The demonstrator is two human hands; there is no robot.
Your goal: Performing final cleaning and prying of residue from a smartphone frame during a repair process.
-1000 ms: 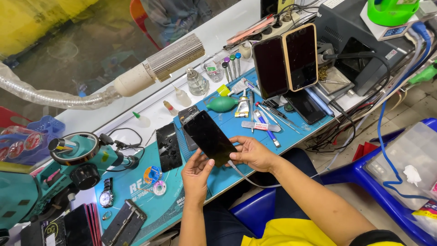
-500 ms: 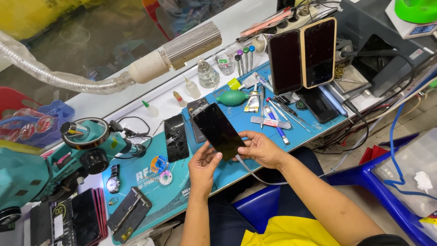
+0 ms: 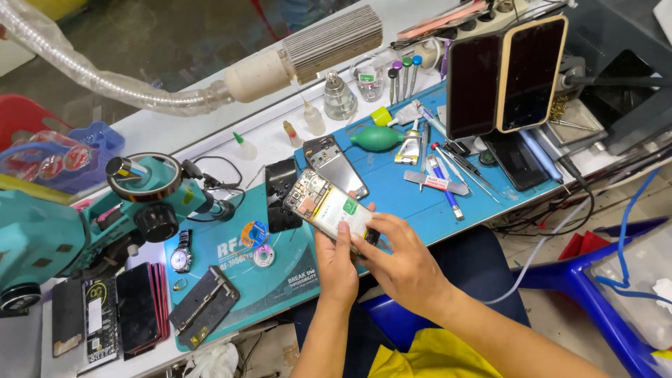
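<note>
I hold an opened phone (image 3: 323, 204) over the blue work mat (image 3: 392, 189), its back off so the circuit board and pale battery face up. My left hand (image 3: 336, 262) grips its near end from below, thumb on the battery. My right hand (image 3: 399, 260) holds the same end from the right, fingers pressed along its edge. A removed phone back frame (image 3: 338, 166) lies on the mat just beyond the phone.
A teal microscope (image 3: 105, 217) stands at the left. Tweezers, screwdrivers and a green blower (image 3: 376, 138) lie on the mat. Two phones (image 3: 505, 77) stand upright at the back right. A ribbed fume hose (image 3: 294, 52) hangs overhead. Spare phones (image 3: 136, 308) and a wristwatch (image 3: 182, 257) sit front left.
The phone showed its dark screen side earlier; now it is turned over with its open back and battery up. Both hands have shifted to its near end.
</note>
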